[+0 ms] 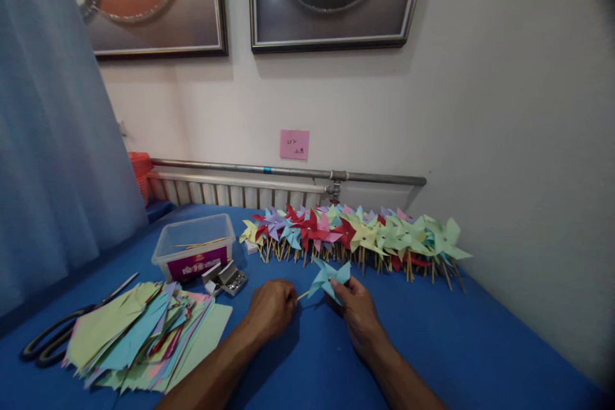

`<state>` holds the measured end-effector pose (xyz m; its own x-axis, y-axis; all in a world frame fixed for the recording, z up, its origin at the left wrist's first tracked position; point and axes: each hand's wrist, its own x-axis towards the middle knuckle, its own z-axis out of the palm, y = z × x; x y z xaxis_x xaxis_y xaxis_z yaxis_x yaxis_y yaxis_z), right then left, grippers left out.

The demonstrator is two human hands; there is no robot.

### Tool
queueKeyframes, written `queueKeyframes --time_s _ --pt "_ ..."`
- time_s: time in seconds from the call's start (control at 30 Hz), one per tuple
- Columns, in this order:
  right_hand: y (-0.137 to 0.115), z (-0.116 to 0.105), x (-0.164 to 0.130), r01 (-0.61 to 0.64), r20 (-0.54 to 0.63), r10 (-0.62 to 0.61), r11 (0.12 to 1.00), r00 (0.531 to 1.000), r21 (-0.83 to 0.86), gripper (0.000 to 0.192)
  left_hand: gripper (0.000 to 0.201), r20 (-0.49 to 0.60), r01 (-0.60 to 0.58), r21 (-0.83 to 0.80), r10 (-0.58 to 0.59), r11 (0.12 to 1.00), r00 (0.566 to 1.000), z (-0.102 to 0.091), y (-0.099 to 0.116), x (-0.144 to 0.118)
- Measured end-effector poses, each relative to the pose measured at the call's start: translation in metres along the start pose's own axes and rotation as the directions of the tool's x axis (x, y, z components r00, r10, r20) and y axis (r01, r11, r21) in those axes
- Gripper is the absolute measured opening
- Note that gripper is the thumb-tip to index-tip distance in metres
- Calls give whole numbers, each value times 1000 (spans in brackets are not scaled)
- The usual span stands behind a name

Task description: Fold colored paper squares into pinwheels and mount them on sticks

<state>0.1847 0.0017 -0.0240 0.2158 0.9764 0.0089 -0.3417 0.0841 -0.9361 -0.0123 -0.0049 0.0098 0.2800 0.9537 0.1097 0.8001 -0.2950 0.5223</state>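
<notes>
A light blue paper pinwheel [321, 278] is held between my two hands above the blue cloth. My left hand [273, 306] is closed around its thin wooden stick [302, 296], with only a short piece of the stick showing. On the other side, my right hand [358, 311] pinches the pinwheel's paper blades near the centre, the thumb over the front. Behind my hands lies a long heap of finished pinwheels [365, 237] in red, yellow, green, purple and blue, their sticks pointing toward me.
To the left, a clear plastic tub [192, 230] holds a few sticks. In front of it sits an opened small box of metal pins [233, 280]. Cut paper sheets [115, 320] are piled beside black-handled scissors [62, 333]. A pipe [288, 171] and radiator [240, 191] run along the wall.
</notes>
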Motion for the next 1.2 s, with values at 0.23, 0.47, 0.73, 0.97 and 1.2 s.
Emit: queueKeyframes --time_s 0.23,0.47,0.73,0.97,1.2 --pt "-2 -4 2 29 -41 -30 999 999 -21 35 17 -71 58 -39 -61 998 996 0 -2 4" --pt "2 -11 9 24 -89 -33 995 995 -96 32 16 -113 59 -63 -66 996 991 4 -5 8" --pt "2 -1 0 -5 12 7 993 1000 -120 37 13 -122 80 -121 -95 989 988 4 -2 9" --pt "4 6 -10 14 102 3 986 995 -168 37 13 -85 96 -259 -122 961 989 10 4 7" --pt "0 8 -12 30 96 -13 983 995 -180 43 12 -38 130 -403 -159 906 987 14 -2 11"
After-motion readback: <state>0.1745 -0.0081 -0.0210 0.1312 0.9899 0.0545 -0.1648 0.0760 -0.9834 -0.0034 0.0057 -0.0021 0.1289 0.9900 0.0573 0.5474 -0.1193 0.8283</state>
